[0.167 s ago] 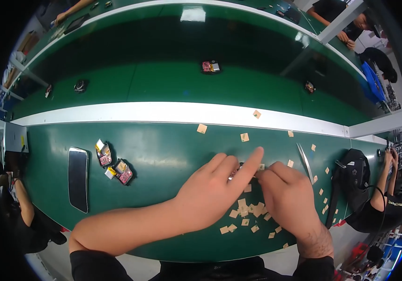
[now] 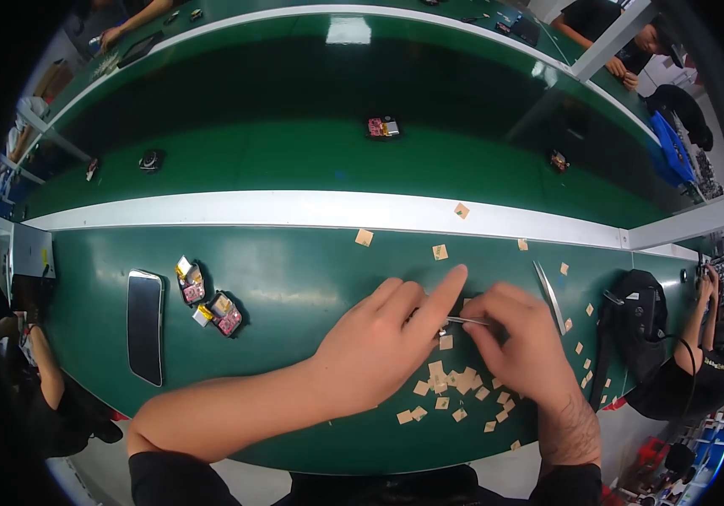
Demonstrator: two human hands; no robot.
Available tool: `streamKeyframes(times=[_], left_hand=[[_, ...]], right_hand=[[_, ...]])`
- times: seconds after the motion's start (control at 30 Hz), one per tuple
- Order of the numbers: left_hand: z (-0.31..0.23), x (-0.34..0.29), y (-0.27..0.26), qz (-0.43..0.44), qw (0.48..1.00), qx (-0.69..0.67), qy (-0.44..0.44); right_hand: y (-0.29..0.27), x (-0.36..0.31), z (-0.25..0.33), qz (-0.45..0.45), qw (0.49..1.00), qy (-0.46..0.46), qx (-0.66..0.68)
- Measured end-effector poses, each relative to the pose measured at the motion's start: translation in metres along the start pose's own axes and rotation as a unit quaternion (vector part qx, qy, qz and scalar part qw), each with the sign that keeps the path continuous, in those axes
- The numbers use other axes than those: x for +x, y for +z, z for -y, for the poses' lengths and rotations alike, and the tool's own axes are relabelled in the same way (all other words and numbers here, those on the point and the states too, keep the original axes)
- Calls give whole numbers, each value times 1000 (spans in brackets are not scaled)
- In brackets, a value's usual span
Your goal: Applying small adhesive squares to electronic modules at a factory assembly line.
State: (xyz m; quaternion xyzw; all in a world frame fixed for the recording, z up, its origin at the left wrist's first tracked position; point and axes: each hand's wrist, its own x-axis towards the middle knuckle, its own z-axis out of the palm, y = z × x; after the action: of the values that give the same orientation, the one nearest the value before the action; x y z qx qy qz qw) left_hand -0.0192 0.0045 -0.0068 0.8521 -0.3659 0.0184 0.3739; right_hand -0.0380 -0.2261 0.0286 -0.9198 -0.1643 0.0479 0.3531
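My left hand (image 2: 383,333) is closed on a small electronic device, nearly all of it hidden behind the fingers; its index finger points forward and right. Close beside it, my right hand (image 2: 518,337) pinches a thin silvery metal tool (image 2: 468,320) that reaches across to the left fingers. Whether it is tweezers or a blade, I cannot tell. Below the hands lies a loose heap of small tan square stickers (image 2: 438,377). Two opened small devices (image 2: 191,282) with pink boards and silver batteries rest to the left.
A dark phone (image 2: 145,327) lies at the left. Pointed metal tweezers (image 2: 550,295) and a black bag (image 2: 639,316) are at the right. Behind runs a white ledge (image 2: 294,208), with another opened device (image 2: 383,127) beyond it. Other people work around the benches.
My right hand has tilted and opened its pinch a little, bringing the thin metal tool into sight. My left hand stays nearly in place. The whole view has shifted slightly.
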Motion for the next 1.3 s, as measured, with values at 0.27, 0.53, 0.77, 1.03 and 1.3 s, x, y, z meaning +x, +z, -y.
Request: streamKeyframes(times=[0.27,0.53,0.77,1.03,1.3], left_hand=[[5,-1,0,-7,998,-53,-20],[3,-2,2,48,986,-156,17],[3,-4,1,71,988,-134,42],[5,-4,2,64,988,-131,43],[12,-2,-5,77,988,-109,78]], right_hand=[[-11,6,-4,18,990,48,130],[22,0,-5,33,994,-84,56],[21,-2,9,42,996,-66,47],[14,-1,0,113,978,-26,172],[-5,4,-11,222,959,-46,171]])
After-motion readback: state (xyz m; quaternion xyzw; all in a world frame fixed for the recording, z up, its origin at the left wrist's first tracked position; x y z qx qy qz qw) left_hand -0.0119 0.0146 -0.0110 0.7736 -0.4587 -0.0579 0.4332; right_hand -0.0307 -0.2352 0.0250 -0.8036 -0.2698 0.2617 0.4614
